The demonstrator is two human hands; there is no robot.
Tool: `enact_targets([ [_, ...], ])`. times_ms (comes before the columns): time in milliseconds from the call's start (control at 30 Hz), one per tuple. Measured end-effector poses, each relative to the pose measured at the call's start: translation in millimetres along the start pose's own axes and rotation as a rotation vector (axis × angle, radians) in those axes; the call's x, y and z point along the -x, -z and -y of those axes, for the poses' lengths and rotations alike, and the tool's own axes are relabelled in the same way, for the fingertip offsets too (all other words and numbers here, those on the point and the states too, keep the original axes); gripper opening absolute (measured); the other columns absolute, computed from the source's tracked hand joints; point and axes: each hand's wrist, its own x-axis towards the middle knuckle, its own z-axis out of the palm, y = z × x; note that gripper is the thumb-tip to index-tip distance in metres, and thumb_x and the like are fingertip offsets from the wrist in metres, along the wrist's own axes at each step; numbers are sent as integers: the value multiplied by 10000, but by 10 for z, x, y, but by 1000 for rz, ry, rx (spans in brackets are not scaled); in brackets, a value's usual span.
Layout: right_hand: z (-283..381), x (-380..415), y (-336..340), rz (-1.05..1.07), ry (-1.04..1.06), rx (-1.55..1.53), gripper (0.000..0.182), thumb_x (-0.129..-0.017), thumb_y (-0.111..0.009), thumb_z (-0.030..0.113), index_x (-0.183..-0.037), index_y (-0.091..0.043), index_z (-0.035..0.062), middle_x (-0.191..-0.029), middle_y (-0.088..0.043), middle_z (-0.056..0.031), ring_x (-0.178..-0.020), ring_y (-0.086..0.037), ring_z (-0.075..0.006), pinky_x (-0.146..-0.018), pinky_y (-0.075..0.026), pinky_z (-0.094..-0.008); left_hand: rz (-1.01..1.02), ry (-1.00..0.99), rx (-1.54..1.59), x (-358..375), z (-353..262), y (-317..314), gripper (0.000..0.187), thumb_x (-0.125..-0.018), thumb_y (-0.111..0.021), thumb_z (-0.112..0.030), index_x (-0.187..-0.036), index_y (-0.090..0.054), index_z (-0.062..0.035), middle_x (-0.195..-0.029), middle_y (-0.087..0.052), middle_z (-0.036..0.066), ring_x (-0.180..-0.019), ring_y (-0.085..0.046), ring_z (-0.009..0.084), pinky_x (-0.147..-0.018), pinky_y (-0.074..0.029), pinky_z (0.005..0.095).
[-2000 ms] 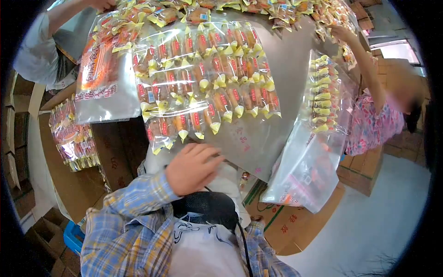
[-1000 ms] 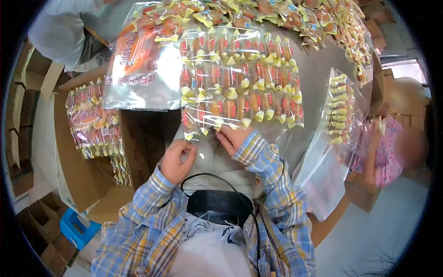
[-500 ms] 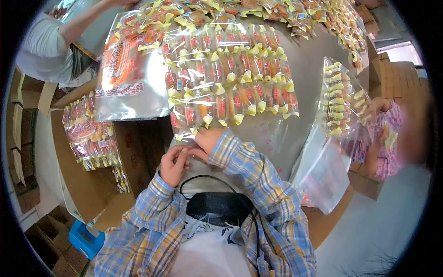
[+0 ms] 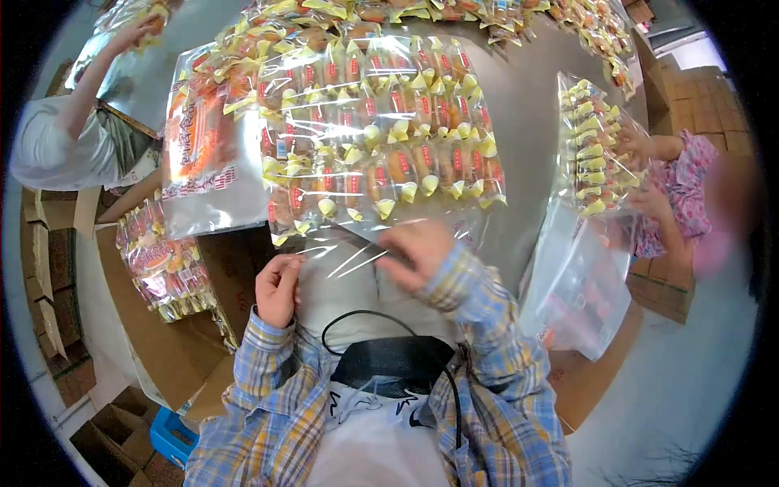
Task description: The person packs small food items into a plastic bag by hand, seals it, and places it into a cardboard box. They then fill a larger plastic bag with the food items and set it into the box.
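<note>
1. Nearest to us, our plaid sleeves (image 4: 479,325) reach out over a black pouch (image 4: 389,363) worn at the waist.
2. Our left hand (image 4: 278,288) is pinched shut on the near left corner of the clear bag (image 4: 381,138), at its open mouth.
3. Our right hand (image 4: 415,252) lies on the same near edge, further right; it is blurred, fingers curled on the film, so we take it as gripping the bag.
4. The two hands are apart, with the mouth of the bag stretched between them.
5. The clear bag lies flat on the grey table (image 4: 535,122), filled with rows of small wrapped cakes in yellow and red wrappers, reaching away from us.
6. Just left of it lies a printed bag (image 4: 199,154) with red lettering.
7. Lower left, an open cardboard box (image 4: 154,341) holds filled packs (image 4: 158,260).
8. On the right, another person's hands (image 4: 637,146) hold a second clear bag (image 4: 588,162) upright at the table edge.
9. Far left, a person in a pale shirt (image 4: 49,150) raises an arm.
10. Loose cakes (image 4: 503,12) lie heaped along the far side of the table.
</note>
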Motion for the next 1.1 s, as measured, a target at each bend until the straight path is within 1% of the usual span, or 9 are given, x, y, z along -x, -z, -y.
enact_targets([
  [67, -128, 284, 152, -222, -151, 313, 363, -873, -745, 233, -1165, -646, 40, -1181, -633, -176, -1049, -612, -377, -919, -518, -478, -48, 36, 61, 3, -50, -32, 172, -1038, -620, -146, -1140, -677, -20, -673, -538, -64, -515, -436, 18, -462, -337, 206],
  [267, -124, 438, 234, -498, -76, 405, 502, -827, -757, 186, -1283, -626, 20, -1278, -601, -209, -1185, -570, -404, -1004, -488, -488, -83, -45, 34, -41, -6, -33, 203, -1003, -640, -61, -1187, -629, 25, -661, -439, -101, -559, -377, -6, -512, -280, 198],
  [400, -23, 215, 52, -619, -18, 558, 545, -833, -688, 185, -1352, -627, 30, -1305, -608, -217, -1235, -569, -411, -1115, -419, -522, -66, -70, 15, -37, -72, -74, 205, -996, -640, -41, -1191, -629, 19, -669, -417, -108, -579, -360, -13, -528, -258, 196],
  [533, 6, 49, -63, -499, -97, 573, 592, -823, -707, 223, -1370, -605, 21, -1468, -533, -231, -1373, -501, -411, -1176, -347, -569, -114, -29, 24, 0, -13, -110, 203, -1002, -628, -47, -1199, -624, 2, -656, -432, -97, -553, -368, -5, -509, -269, 197],
  [700, -89, -75, -42, -502, -119, 504, 629, -817, -730, 202, -1403, -584, 24, -1510, -464, -281, -1441, -403, -444, -1200, -313, -578, -92, -19, 61, 36, 38, -153, 211, -1006, -629, -69, -1206, -594, -8, -635, -466, -69, -512, -408, 14, -468, -311, 201],
  [800, -9, 39, -34, -485, -99, 452, 618, -821, -727, 199, -1409, -594, 62, -1497, -489, -261, -1444, -409, -437, -1196, -308, -589, -69, -33, 71, 73, 33, -108, 254, -1000, -638, -79, -1234, -567, -13, -655, -494, -46, -516, -444, 32, -456, -340, 210],
  [900, -121, 492, -16, -373, 2, 313, 602, -810, -724, 184, -1395, -612, 90, -1497, -517, -204, -1434, -448, -399, -1182, -332, -581, -102, -71, 82, 182, 36, -10, 307, -992, -653, -81, -1267, -540, -2, -689, -520, -30, -533, -483, 59, -473, -404, 224],
  [1000, -252, 1002, 155, -195, -102, 561, 629, -811, -733, 207, -1423, -595, 154, -1524, -525, -112, -1421, -479, -317, -1150, -382, -553, -133, -60, 4, 263, 40, 116, 360, -980, -692, -77, -1297, -532, -16, -684, -545, -14, -583, -547, 87, -523, -499, 273],
  [1100, -240, 1184, 441, -43, -145, 744, 514, -833, -712, 201, -1342, -653, 165, -1437, -608, -66, -1373, -537, -281, -1096, -438, -522, -160, -153, -15, 303, 46, 140, 347, -970, -692, -33, -1276, -530, -9, -706, -600, 11, -588, -592, 103, -542, -513, 272],
])
